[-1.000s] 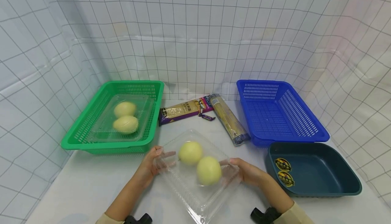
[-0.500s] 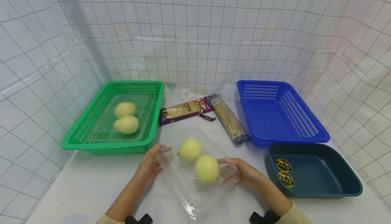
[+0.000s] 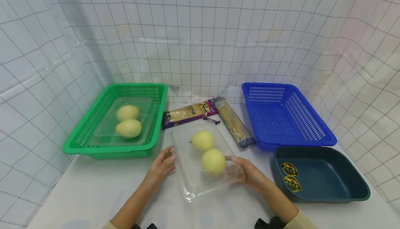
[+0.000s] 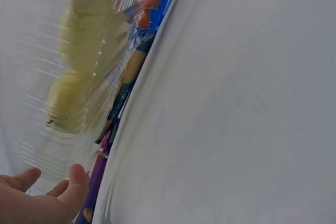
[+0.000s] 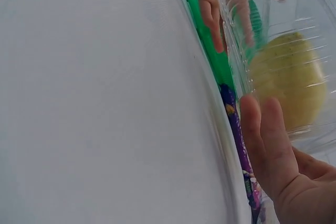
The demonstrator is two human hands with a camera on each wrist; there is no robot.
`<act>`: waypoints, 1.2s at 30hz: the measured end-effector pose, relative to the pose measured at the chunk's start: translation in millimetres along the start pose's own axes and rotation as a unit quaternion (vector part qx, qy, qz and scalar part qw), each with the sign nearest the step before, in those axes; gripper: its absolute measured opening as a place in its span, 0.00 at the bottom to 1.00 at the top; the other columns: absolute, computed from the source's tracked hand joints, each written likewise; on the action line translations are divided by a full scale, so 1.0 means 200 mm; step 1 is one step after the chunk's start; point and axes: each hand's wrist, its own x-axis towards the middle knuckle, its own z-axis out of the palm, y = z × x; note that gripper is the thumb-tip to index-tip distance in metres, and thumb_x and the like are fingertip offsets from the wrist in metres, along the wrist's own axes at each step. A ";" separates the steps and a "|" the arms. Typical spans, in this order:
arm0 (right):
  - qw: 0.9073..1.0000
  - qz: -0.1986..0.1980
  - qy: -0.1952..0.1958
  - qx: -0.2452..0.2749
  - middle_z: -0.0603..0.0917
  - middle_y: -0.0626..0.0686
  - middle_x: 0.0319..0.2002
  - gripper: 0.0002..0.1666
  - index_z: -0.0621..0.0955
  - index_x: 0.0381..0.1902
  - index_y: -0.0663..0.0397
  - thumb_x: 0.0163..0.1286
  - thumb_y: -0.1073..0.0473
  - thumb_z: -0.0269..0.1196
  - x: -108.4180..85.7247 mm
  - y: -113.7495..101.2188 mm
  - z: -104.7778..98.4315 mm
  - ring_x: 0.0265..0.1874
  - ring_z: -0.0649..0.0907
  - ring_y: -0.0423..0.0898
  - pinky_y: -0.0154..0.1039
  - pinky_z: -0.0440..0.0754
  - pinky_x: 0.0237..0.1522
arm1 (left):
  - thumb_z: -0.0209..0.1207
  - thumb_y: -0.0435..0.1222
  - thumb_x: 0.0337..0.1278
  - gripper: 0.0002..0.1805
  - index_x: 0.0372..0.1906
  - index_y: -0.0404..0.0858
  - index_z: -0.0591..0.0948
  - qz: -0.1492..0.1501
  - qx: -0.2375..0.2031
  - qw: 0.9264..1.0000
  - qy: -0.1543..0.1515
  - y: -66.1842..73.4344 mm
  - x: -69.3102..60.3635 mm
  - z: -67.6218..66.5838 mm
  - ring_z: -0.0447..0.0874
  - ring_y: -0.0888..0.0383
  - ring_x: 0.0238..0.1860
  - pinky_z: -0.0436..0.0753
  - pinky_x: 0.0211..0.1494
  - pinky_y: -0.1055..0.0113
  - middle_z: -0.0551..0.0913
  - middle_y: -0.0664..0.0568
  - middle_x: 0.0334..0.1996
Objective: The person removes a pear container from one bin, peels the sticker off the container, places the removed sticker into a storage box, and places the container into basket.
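Note:
A clear plastic clamshell box (image 3: 195,185) holds two yellow-green fruits (image 3: 213,161), which look like pears. My right hand (image 3: 252,175) grips the box's right side, fingers partly seen through the plastic. In the right wrist view, fingers of the right hand (image 5: 281,166) lie against the box wall (image 5: 241,51). At the left edge, my left hand (image 3: 160,168) has loosely spread fingers and no grip on the box. The left wrist view shows the left hand (image 4: 50,198) close by the box's end; whether the fingertips touch it is hard to tell.
A green basket (image 3: 106,151) at left holds another clear box with two similar fruits (image 3: 128,128). Behind lie a gold-purple noodle packet (image 3: 189,114), a small purple wrapper (image 3: 211,120) and a long noodle pack (image 3: 234,123). At right are a blue basket (image 3: 297,142) and a dark teal tub (image 3: 325,173).
The clamshell box has moved away from me and turned, its near corner shifting left. My left hand has let go of its edge; the right hand keeps its hold.

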 end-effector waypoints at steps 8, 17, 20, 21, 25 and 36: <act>0.999 0.012 0.047 -0.006 0.84 0.57 0.42 0.40 0.53 0.70 0.78 0.76 0.50 0.47 0.01 0.01 0.03 0.42 0.86 0.52 0.44 0.84 0.41 | 0.53 0.42 0.66 0.42 0.76 0.33 0.46 0.014 0.007 0.998 -0.057 -0.01 -0.03 0.05 0.59 0.35 0.68 0.60 0.67 0.42 0.52 0.32 0.72; 0.997 0.039 0.059 -0.032 0.83 0.54 0.41 0.40 0.52 0.72 0.73 0.75 0.50 0.49 0.02 0.01 0.07 0.43 0.84 0.50 0.42 0.83 0.41 | 0.56 0.43 0.64 0.46 0.77 0.34 0.44 -0.011 -0.013 0.998 -0.052 -0.02 -0.04 0.07 0.54 0.35 0.70 0.55 0.69 0.41 0.45 0.33 0.74; 0.996 0.040 0.063 -0.050 0.82 0.53 0.42 0.39 0.54 0.71 0.73 0.75 0.50 0.49 0.02 0.01 0.07 0.42 0.84 0.47 0.37 0.81 0.37 | 0.56 0.42 0.63 0.45 0.76 0.34 0.45 -0.014 -0.018 0.999 -0.047 -0.02 -0.03 0.06 0.52 0.35 0.70 0.54 0.69 0.40 0.44 0.33 0.74; 0.996 0.040 0.063 -0.054 0.82 0.54 0.43 0.39 0.55 0.71 0.73 0.75 0.50 0.49 0.02 0.01 0.07 0.42 0.84 0.46 0.37 0.80 0.37 | 0.56 0.42 0.62 0.45 0.76 0.34 0.45 -0.014 -0.021 0.999 -0.046 -0.02 -0.03 0.06 0.51 0.36 0.71 0.55 0.69 0.41 0.44 0.33 0.74; 0.994 0.042 0.064 -0.075 0.83 0.56 0.45 0.39 0.56 0.71 0.72 0.75 0.49 0.49 0.02 0.00 0.08 0.43 0.84 0.45 0.37 0.79 0.40 | 0.56 0.40 0.62 0.45 0.76 0.33 0.46 -0.011 -0.022 0.999 -0.042 0.00 -0.03 0.05 0.55 0.37 0.69 0.59 0.67 0.45 0.46 0.33 0.73; 0.988 0.060 0.084 -0.116 0.79 0.64 0.54 0.42 0.57 0.71 0.71 0.73 0.44 0.50 0.03 -0.10 0.14 0.50 0.83 0.54 0.41 0.78 0.46 | 0.53 0.42 0.63 0.43 0.76 0.33 0.47 -0.011 0.011 0.999 -0.051 0.10 -0.03 0.01 0.42 0.38 0.74 0.51 0.69 0.36 0.42 0.33 0.75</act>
